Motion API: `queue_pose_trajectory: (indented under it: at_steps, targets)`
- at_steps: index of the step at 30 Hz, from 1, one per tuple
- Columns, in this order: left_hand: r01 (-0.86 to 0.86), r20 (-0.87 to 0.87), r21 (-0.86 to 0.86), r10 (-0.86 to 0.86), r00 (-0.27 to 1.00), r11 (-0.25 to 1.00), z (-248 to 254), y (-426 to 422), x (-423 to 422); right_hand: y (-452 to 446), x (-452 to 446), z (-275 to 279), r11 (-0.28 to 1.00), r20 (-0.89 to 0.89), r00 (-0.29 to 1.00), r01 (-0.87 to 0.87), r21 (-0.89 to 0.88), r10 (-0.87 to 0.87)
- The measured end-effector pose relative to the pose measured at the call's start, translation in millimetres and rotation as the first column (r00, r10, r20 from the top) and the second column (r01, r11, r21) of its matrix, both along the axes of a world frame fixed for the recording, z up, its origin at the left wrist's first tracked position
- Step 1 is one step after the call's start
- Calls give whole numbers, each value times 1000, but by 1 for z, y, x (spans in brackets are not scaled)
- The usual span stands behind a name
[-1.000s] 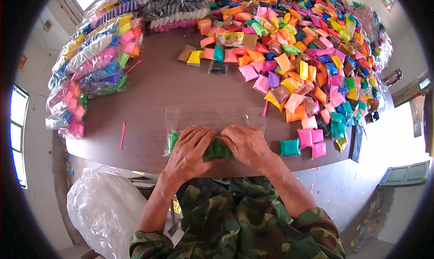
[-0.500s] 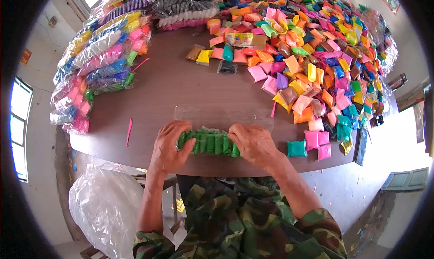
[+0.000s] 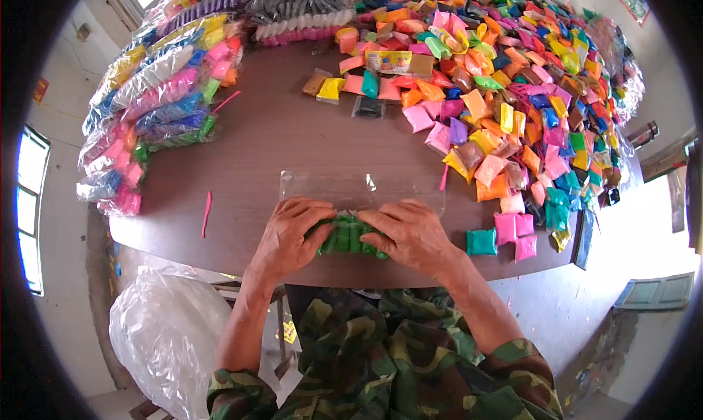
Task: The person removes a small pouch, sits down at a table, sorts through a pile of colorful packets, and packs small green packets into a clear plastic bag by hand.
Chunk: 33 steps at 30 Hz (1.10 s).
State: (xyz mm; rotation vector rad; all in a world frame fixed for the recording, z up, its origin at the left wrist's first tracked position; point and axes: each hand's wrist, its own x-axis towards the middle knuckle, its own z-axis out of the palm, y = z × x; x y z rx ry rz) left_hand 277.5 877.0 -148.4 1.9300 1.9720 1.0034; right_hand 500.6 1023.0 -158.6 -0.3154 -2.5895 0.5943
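Note:
A row of green packets (image 3: 344, 238) lies at the table's near edge, squeezed together between my two hands. My left hand (image 3: 291, 233) is closed over its left end, fingers on top and thumb along the near side. From the other end my right hand (image 3: 411, 235) grips the row, its thumb and fingers curled over the packets. Much of the row is hidden under the fingers. A clear plastic bag (image 3: 322, 186) lies flat just beyond the packets, its near part covered by my hands.
A large heap of colourful packets (image 3: 505, 120) spreads over the right side. Bundled packets in clear wrap (image 3: 161, 98) are stacked at left. A teal packet (image 3: 481, 242) and pink packets (image 3: 515, 229) lie right of my hands. A pink strip (image 3: 207, 213) is at left.
My left hand has moved right and its fingers now cover more of the green packets. My right hand has shifted slightly left over them, so less of the row shows.

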Motion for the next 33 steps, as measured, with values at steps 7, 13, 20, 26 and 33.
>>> queue_pose_trajectory:
  at_steps: [7, 13, 20, 26, 33]
  targets:
    - [8, 73, -11, -7, 997, 1000, 4, 10, 3, 0, -2, -2, 998, -66, 998, 18, -57, -22]
    - [-67, 223, -58, 78, 972, 996, -1, 11, 2, 2, -9, -6, 998, 25, 999, 47, -36, -46]
    - [-90, 325, -295, 188, 927, 951, -1, 10, -8, 5, -17, -6, 996, -10, 998, 69, -48, -70]
    - [-133, 300, -401, 267, 916, 907, 0, 13, -10, 4, -17, -8, 994, -21, 996, 89, -67, -90]
    - [-107, 369, -366, 250, 895, 924, -12, 11, -15, 1, -17, -10, 978, -31, 987, 153, -140, -159]
